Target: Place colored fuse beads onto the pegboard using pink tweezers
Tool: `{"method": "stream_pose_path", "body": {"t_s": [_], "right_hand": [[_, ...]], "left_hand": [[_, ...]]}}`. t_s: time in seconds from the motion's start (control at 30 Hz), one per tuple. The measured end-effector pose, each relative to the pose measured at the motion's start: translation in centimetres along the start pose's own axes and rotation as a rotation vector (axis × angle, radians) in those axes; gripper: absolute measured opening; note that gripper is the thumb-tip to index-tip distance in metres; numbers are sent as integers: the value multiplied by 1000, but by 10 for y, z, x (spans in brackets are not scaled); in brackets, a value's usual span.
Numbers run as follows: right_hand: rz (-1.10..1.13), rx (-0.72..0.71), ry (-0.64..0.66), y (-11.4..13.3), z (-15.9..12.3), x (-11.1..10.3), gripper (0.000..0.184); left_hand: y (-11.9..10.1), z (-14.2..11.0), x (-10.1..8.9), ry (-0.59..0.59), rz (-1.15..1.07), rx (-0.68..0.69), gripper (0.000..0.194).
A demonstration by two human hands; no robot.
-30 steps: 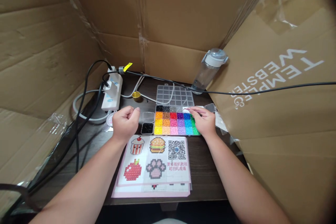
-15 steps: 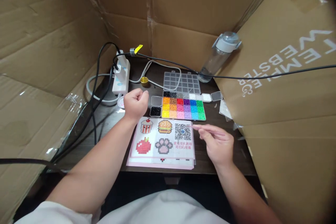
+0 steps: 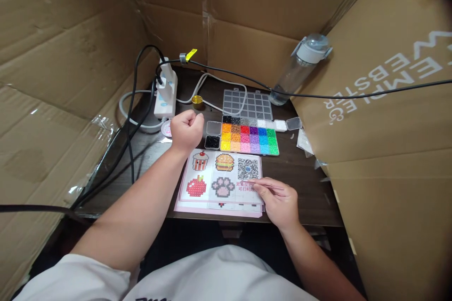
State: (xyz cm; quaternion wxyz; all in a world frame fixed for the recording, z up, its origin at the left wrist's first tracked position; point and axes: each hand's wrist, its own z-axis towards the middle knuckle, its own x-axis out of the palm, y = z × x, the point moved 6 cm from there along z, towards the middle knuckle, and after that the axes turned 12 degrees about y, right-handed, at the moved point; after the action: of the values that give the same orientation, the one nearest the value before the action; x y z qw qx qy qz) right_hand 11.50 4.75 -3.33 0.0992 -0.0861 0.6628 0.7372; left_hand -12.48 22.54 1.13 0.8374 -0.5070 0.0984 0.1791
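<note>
My left hand [image 3: 187, 129] is a closed fist held above the table, left of the bead box, and no object shows in it. In my right hand [image 3: 280, 201] the fingers pinch slim pink tweezers [image 3: 276, 186], whose tips point left over the lower part of the QR code. Beneath them lies a clear pegboard over a pattern sheet [image 3: 208, 200] showing a cupcake, a burger, a red fruit and a paw. Behind it stands an open bead box [image 3: 245, 132] with many colours in compartments. A small case of black beads [image 3: 212, 141] sits at its left.
A power strip [image 3: 165, 99] with cables stands at left. A gold cup [image 3: 197, 101] is behind the fist, and a water bottle [image 3: 296, 70] stands at back right. A black cable [image 3: 353, 94] crosses the scene. Cardboard walls [image 3: 254, 9] enclose the table.
My right hand has moved left and inward, bringing the tweezers from the sheet's right edge over the QR code area. My left fist stays closed. The view has shifted slightly.
</note>
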Motion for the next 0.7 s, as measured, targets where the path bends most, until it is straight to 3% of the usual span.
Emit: {"method": "stream_pose_path", "body": {"t_s": [0.7], "right_hand": [[-24, -16, -12, 1, 2, -1, 10]], "left_hand": [[2, -2, 3, 19, -45, 3, 47]]}}
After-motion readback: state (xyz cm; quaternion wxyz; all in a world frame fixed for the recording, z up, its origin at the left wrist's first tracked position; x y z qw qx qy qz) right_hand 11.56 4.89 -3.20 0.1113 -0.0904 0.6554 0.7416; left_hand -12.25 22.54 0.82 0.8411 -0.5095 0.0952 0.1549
